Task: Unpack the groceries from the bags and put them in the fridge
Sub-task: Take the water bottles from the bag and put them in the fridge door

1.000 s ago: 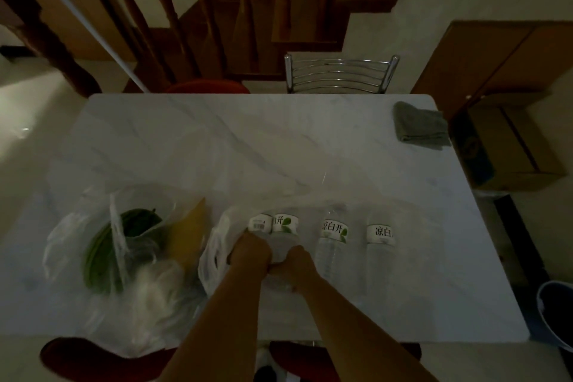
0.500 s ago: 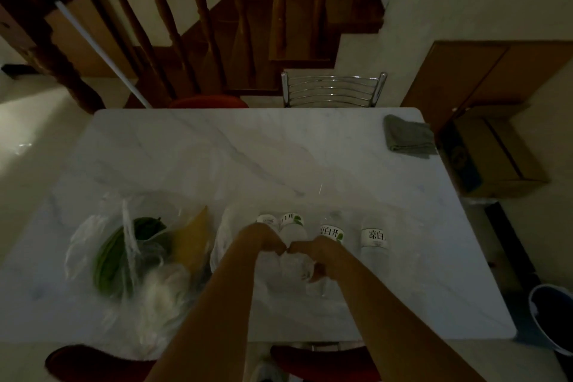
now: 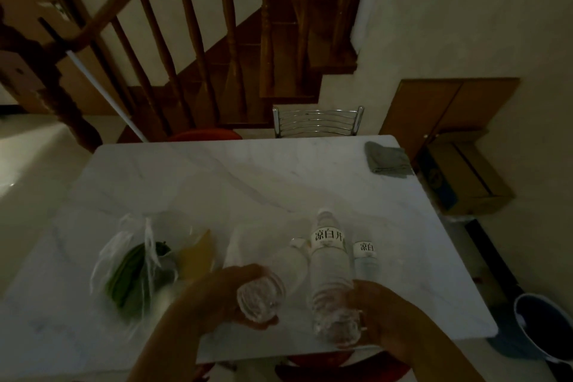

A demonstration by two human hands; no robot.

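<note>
My left hand (image 3: 214, 298) grips the base of a clear water bottle (image 3: 279, 276) that is tipped away from me. A second water bottle (image 3: 328, 273) with a white label is held near its base by my right hand (image 3: 381, 316). Both bottles are lifted above the white marble table (image 3: 248, 183). A third labelled bottle (image 3: 366, 257) lies on the table just right of them. At the left sits a clear plastic bag (image 3: 136, 270) with green vegetables and a yellowish item (image 3: 198, 257) inside.
A grey folded cloth (image 3: 387, 160) lies at the table's far right corner. A metal chair (image 3: 317, 122) stands behind the table, wooden stairs beyond it. A cardboard box (image 3: 465, 177) and a dark bucket (image 3: 545, 329) are on the floor at the right.
Both hands, which were bunched together in the bottle bag, have come apart and lifted out one bottle each. The camera view has tilted up.
</note>
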